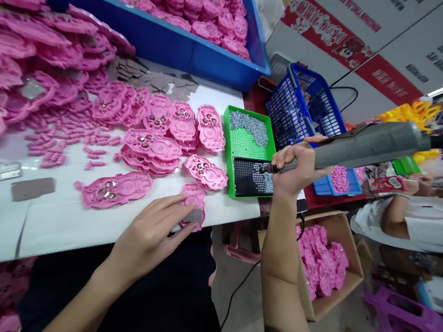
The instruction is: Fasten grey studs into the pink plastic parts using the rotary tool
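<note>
My right hand (pixel 296 164) is wrapped round a grey electric screwdriver (pixel 369 146). The screwdriver's tip points down into a black perforated plate with small screws (pixel 250 177), set in the near half of a green tray (pixel 228 156). Loose screws (pixel 248 126) lie in the tray's far half. At the table's front edge my left hand (pixel 157 228) holds a pink plastic shell (pixel 194 197), fingers on top and thumb at its near side. A small grey plate shows on that shell, partly under the fingers. Beside it lie other pink shells (pixel 117 191) with shiny metal contacts.
Behind stands a long blue bin (pixel 202 58) of stacked pink parts. Piled pink shells, small pink pegs (pixel 59 135) and grey plates (pixel 33 188) cover the table's left. A blue basket (pixel 305 106), a cardboard box (pixel 339 304) of pink parts and another person (pixel 412 222) are at right.
</note>
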{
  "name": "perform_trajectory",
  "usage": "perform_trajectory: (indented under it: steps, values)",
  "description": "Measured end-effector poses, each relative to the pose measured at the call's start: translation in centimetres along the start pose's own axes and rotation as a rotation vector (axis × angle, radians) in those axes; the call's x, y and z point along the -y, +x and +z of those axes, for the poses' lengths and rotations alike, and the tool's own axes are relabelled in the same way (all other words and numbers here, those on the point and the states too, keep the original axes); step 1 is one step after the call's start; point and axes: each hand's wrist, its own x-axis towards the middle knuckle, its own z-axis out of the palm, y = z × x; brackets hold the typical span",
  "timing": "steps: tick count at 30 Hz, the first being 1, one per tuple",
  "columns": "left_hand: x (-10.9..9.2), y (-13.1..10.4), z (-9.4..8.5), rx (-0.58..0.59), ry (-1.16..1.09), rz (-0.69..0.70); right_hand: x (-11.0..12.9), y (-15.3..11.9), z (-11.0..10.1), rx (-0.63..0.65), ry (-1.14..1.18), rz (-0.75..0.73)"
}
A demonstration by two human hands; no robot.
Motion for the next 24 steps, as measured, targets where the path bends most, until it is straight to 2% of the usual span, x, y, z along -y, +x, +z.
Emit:
perform_trajectory:
  steps: [9,16,20,24]
  values:
    - [-0.1,0.3,-0.1,0.013,-0.008,0.065,0.2,0.4,0.1,-0.003,0.036,0.018]
    - [0.0,0.4,-0.2,0.012,-0.034,0.054,0.6,0.6,0.3,-0.048,0.021,0.03]
    - [-0.3,0.9,-0.3,-0.036,-0.109,-0.009,2.8,-0.3,0.6,-0.022,0.066,0.021]
    - [-1.6,2.3,0.2,-0.133,-0.084,-0.039,6.5,-2.5,1.1,0.13,0.112,0.026]
